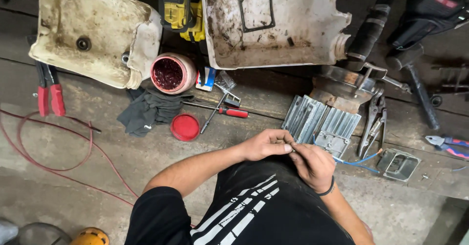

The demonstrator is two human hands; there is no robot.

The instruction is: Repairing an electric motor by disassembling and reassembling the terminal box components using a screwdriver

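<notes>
Closest to the camera, both forearms reach forward over a black-trousered lap with white stripes. The left hand (266,144) curls with its fingertips pressed together, pinching something small against the right hand (312,166), whose fingers are bunched toward it; a dark band sits on the right wrist. What they pinch is too small to tell for certain, though a thin blue wire (359,162) runs from the right hand's side toward a small grey metal box (398,164).

Just beyond the fingertips lies a ribbed, silver finned motor housing (320,123), tilted on the wooden workbench (97,132), with a square terminal plate on its near edge. Locking pliers (372,123) rest to its right. To the left lie a red-handled screwdriver (224,111), a red lid (185,127), a dark rag (146,111) and a looping red cable (58,162). Farther off stand an open pot of red paste (171,73) and two stained white plastic covers (93,30).
</notes>
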